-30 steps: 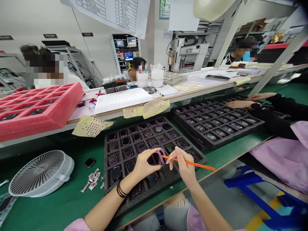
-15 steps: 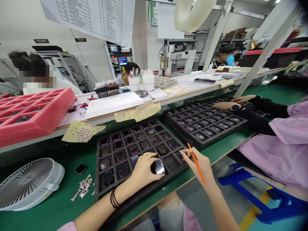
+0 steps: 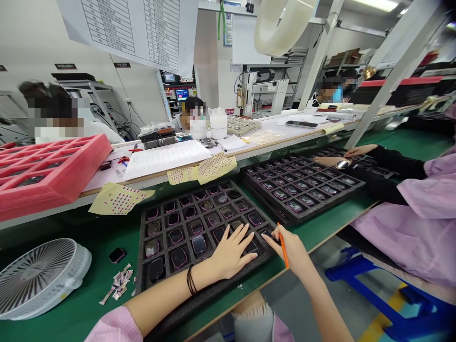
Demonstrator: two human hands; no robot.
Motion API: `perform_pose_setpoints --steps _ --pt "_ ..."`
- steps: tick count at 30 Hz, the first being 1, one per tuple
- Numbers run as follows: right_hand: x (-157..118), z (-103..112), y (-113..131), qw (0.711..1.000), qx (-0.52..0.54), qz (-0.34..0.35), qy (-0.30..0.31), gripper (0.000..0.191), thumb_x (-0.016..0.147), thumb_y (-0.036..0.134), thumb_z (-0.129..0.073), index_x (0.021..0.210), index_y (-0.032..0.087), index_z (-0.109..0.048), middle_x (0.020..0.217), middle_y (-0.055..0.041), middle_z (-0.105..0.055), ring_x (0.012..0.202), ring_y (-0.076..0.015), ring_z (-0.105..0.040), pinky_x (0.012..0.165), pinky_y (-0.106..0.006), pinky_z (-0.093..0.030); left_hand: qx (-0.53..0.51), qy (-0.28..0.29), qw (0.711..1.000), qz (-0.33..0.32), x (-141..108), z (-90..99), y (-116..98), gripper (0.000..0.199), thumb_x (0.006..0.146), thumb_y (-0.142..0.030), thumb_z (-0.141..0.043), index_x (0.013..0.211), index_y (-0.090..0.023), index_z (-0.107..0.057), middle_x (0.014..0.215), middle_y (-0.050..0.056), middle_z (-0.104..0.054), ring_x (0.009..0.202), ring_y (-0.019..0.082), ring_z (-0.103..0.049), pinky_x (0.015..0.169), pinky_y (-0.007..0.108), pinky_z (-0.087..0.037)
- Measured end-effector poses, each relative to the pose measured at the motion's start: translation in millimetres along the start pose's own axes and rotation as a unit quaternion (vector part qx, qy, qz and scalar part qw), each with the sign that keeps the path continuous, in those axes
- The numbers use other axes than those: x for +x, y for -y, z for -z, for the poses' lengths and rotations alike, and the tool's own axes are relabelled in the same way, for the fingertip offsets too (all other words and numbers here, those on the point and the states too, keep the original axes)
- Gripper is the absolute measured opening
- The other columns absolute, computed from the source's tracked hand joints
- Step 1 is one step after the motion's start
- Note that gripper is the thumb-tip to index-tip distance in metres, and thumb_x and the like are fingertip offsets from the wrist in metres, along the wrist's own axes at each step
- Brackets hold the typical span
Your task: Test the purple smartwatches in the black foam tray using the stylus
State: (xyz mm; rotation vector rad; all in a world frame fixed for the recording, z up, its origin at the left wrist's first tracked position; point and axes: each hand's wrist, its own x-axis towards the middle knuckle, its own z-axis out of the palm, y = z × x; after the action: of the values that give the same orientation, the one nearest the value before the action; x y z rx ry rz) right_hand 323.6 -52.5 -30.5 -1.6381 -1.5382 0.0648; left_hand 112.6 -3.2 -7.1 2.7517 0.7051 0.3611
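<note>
My left hand lies palm down over the black foam tray, fingers spread. Under its fingertips a watch sits in a cell, partly covered. An orange stick is held in my right hand, its thumb and fingertip at the tray's right edge beside another dark watch. Square watches with purplish rims fill the other cells, among them a pale-screened watch. What the left palm covers is hidden.
Left of the tray are a loose watch, peeled strips and a white fan. A second watch tray lies right, near a co-worker's hand. Above stand a shelf with dotted yellow sheets and a red foam tray.
My left hand has let go of the shiny-faced watch, moved right and spread its fingers over the tray. The right hand stays near the tray's right edge with the orange stick.
</note>
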Motion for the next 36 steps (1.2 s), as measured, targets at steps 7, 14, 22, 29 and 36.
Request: perform_pose_setpoints --steps 7,14,22,29,36 --pt "10 -1 12 0.993 0.087 -0.047 0.06 0.047 0.087 0.067 -0.037 0.065 0.026 -0.029 0.05 0.0063 -0.035 0.041 -0.0134 -0.039 0.045 -0.025 -0.035 -0.01 0.013 1.0 0.011 0 5.7 -2 0.053 0.097 -0.047 -0.035 0.142 -0.02 -0.035 0.152 0.014 -0.026 0.142 0.028 -0.02 0.113 0.061 -0.016" --pt "16 3 3 0.983 0.147 -0.08 0.079 0.049 0.082 0.063 -0.051 0.061 0.024 -0.031 0.053 0.0065 -0.033 0.046 -0.0114 -0.036 0.046 -0.023 -0.034 -0.078 -0.018 0.996 0.029 -3 14.9 -3 0.042 0.096 -0.039 -0.041 0.133 -0.019 -0.047 0.149 0.015 -0.035 0.14 0.026 -0.027 0.114 0.059 -0.019" --pt "22 -7 33 0.945 0.284 -0.146 0.076 0.048 0.08 0.058 -0.058 0.061 0.024 -0.031 0.046 0.0084 -0.036 0.039 -0.0114 -0.041 0.044 -0.024 -0.034 -0.216 -0.127 0.966 0.062 -5 11.1 2 0.068 0.084 -0.026 -0.063 0.143 -0.023 -0.03 0.136 0.013 -0.052 0.121 0.026 -0.053 0.104 0.048 -0.042" --pt "27 -41 64 0.95 0.284 -0.099 0.09 0.047 0.08 0.057 -0.058 0.06 0.023 -0.032 0.054 0.0069 -0.033 0.049 -0.0104 -0.038 0.047 -0.022 -0.037 -0.294 -0.173 0.933 0.117 -3 16.0 16 0.054 0.075 -0.023 -0.069 0.126 -0.019 -0.05 0.109 0.009 -0.066 0.084 0.019 -0.068 0.081 0.035 -0.056" --pt "35 -65 71 0.902 0.394 -0.136 0.111 0.046 0.076 0.056 -0.064 0.062 0.022 -0.037 0.058 0.0053 -0.044 0.052 -0.0123 -0.049 0.048 -0.024 -0.048 -0.329 -0.192 0.911 0.157 -3 25.1 34 0.046 0.067 -0.008 -0.062 0.111 -0.021 -0.054 0.084 0.0 -0.068 0.07 0.014 -0.067 0.058 0.022 -0.055"
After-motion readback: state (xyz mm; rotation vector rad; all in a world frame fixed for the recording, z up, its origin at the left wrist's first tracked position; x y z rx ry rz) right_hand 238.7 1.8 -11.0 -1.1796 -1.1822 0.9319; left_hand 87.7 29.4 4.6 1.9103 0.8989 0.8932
